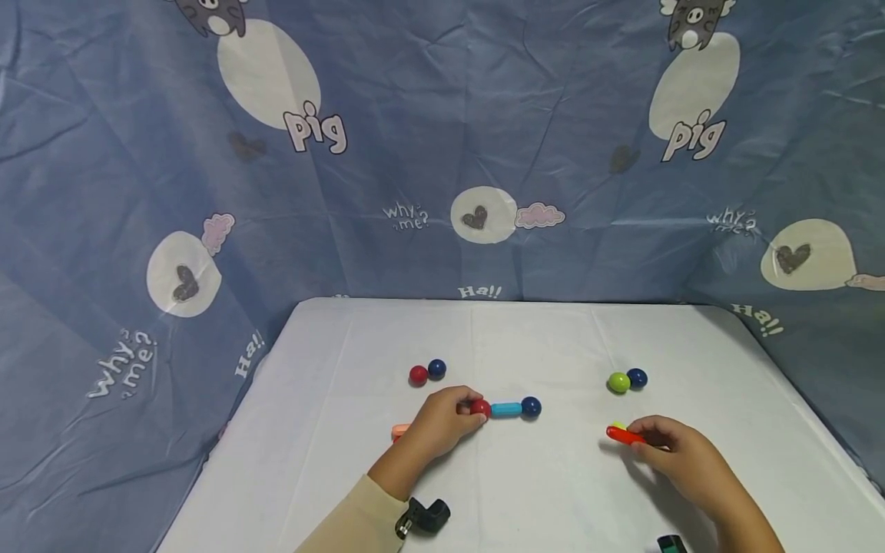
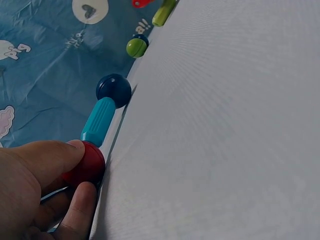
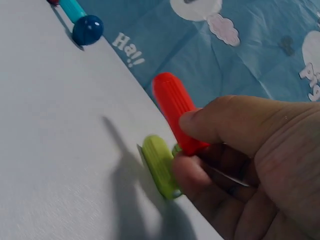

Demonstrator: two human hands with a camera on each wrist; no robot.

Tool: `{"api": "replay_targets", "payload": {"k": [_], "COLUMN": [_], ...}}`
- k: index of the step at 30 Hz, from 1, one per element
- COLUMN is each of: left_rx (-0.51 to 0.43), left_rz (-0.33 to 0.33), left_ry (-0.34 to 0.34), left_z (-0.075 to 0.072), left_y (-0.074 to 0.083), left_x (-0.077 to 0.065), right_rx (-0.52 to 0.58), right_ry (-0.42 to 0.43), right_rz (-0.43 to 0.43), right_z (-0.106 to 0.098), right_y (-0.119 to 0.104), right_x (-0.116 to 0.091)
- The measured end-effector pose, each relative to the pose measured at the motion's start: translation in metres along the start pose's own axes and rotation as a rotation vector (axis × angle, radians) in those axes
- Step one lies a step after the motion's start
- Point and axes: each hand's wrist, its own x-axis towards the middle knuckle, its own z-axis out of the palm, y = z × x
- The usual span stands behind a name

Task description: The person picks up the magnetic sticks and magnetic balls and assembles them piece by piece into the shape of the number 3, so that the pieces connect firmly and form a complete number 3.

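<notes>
With thumb and fingers, my left hand (image 1: 441, 421) pinches a red ball (image 2: 89, 165) low over the white table. A light-blue ribbed rod (image 1: 506, 410) joins that ball to a dark blue ball (image 1: 531, 408), in one straight line pointing right. On the other side, my right hand (image 1: 686, 459) holds a red ribbed rod (image 3: 172, 107) by one end between thumb and fingers, raised off the table with its shadow below. Beneath and behind it lies a yellow-green rod (image 3: 159, 165), mostly hidden by the red rod and the hand in the head view.
Behind my left hand, a red ball (image 1: 418, 375) and a dark blue ball (image 1: 437, 369) sit side by side. A green ball (image 1: 618, 382) and another dark blue ball (image 1: 638, 379) lie at the right. My left forearm partly covers an orange rod (image 1: 400, 430). A blue printed cloth (image 1: 415, 261) hangs behind the table.
</notes>
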Motion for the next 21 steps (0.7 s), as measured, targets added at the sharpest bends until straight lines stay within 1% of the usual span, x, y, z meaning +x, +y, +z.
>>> {"api": "replay_targets", "payload": {"k": [4, 9, 12, 17, 19, 21], "left_rx": [0.007, -0.004, -0.012, -0.008, -0.003, 0.004], "left_rz": [0.007, 0.022, 0.031, 0.025, 0.029, 0.035], "left_ry": [0.001, -0.002, -0.005, 0.004, 0.008, 0.010], "left_z": [0.000, 0.000, 0.001, 0.001, 0.001, 0.001], "left_y": [0.000, 0.000, 0.000, -0.001, -0.001, 0.000], "left_x": [0.000, -0.001, -0.001, -0.002, -0.002, -0.001], "right_rx": [-0.022, 0.000, 0.020, 0.009, -0.011, -0.016], "right_ry": [0.058, 0.107, 0.107, 0.096, 0.101, 0.100], "right_rz": [-0.055, -0.120, -0.144, -0.200, -0.220, -0.224], "right_z": [0.004, 0.008, 0.012, 0.020, 0.022, 0.024], "right_y": [-0.007, -0.017, -0.024, -0.032, -0.035, -0.036], "right_x": [0.002, 0.008, 0.013, 0.025, 0.030, 0.035]}}
